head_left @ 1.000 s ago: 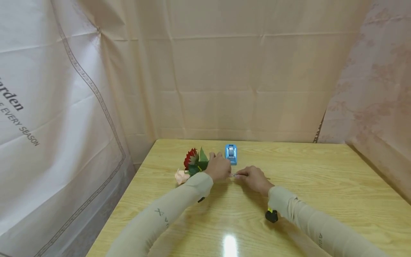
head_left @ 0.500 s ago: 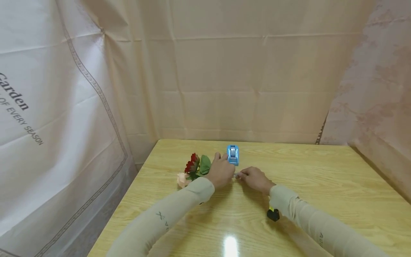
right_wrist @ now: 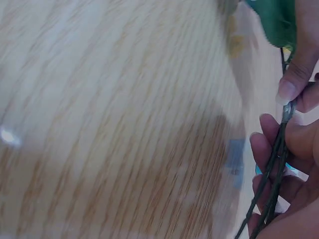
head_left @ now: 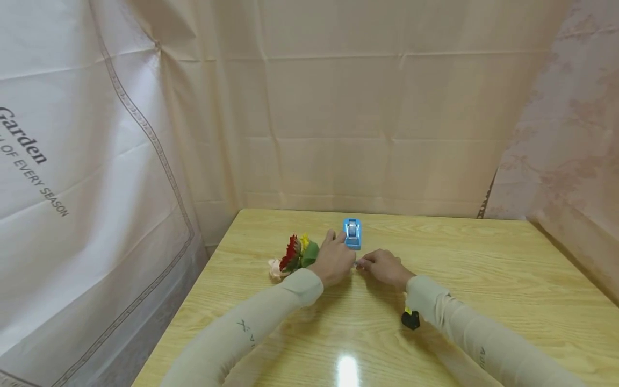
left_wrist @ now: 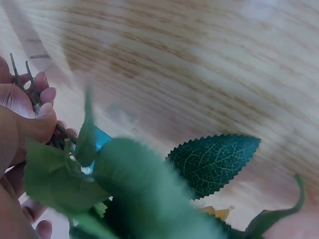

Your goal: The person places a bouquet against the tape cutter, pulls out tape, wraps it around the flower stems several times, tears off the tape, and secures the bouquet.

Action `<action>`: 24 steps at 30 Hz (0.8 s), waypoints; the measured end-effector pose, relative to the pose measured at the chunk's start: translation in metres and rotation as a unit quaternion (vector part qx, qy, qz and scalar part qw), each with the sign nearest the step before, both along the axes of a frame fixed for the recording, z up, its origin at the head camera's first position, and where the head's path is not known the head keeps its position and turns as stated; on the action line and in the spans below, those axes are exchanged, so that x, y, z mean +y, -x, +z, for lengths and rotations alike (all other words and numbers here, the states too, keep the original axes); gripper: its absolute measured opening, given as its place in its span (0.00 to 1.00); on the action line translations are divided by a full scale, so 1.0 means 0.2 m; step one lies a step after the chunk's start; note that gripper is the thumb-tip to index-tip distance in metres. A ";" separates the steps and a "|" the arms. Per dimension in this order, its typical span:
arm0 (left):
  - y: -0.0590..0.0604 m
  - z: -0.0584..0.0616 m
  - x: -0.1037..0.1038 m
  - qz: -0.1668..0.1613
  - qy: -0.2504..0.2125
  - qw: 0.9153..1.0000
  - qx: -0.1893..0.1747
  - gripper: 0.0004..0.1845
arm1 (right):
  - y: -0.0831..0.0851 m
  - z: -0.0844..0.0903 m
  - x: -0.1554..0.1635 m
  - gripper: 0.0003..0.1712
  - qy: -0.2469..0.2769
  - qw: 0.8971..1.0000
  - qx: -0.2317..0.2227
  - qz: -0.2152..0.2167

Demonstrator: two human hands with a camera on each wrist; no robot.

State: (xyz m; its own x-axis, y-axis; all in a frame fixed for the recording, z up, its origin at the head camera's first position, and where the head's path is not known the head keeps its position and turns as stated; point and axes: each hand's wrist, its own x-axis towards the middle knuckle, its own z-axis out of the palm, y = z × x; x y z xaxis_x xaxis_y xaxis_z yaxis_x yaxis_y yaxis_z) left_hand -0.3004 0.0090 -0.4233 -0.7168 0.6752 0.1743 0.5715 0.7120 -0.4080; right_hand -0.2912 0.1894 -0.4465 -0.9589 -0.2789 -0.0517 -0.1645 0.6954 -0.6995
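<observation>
Bunch of long dark green wiry stems [right_wrist: 273, 184] sits between both hands, low over the pale yellow wood-grain table [head_left: 459, 258]; heads lie toward the person's left: dark red ruffled flower [head_left: 290, 252], pale pink flower [head_left: 274, 269], small yellow flower [head_left: 304, 241], plus serrated dark green leaves [left_wrist: 214, 162]; left hand [head_left: 333, 262] pinches the bunch, thumb against fingers, at a shiny clear band, apparently tape [right_wrist: 287, 110]; right hand [head_left: 384, 269] curls its fingers round the stems just beside that, on the bare-end side.

Progress: stems gathered, band on them at the left thumb; binding looks well along, probably at the winding or pressing-down stage; can't tell if the band goes fully round or its end is stuck; left to do, by judgement: securing that wrap, then releasing the bunch.

Room: blue plastic tape dispenser [head_left: 352, 235] stands just beyond the left hand, contact unclear, so little space that way; table's far edge runs behind it, beige creased backdrop cloth [head_left: 329, 107] beyond; left edge near the flower heads but apart; widest open stretch is right of the right hand, more between the forearms.
</observation>
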 end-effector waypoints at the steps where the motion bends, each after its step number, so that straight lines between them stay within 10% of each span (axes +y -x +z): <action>1: 0.00 0.00 0.00 0.001 0.001 1.000 -0.002 0.11 | 0.00 0.00 0.00 0.16 0.000 1.000 0.003 0.001; 11: 0.07 0.00 0.00 -0.013 -0.052 0.995 -0.079 0.09 | 0.00 0.01 0.01 0.13 -0.013 0.999 0.029 -0.014; 24: 0.20 0.01 -0.03 0.002 -0.111 0.962 -0.248 0.12 | 0.00 -0.02 0.03 0.11 0.000 0.995 0.093 -0.020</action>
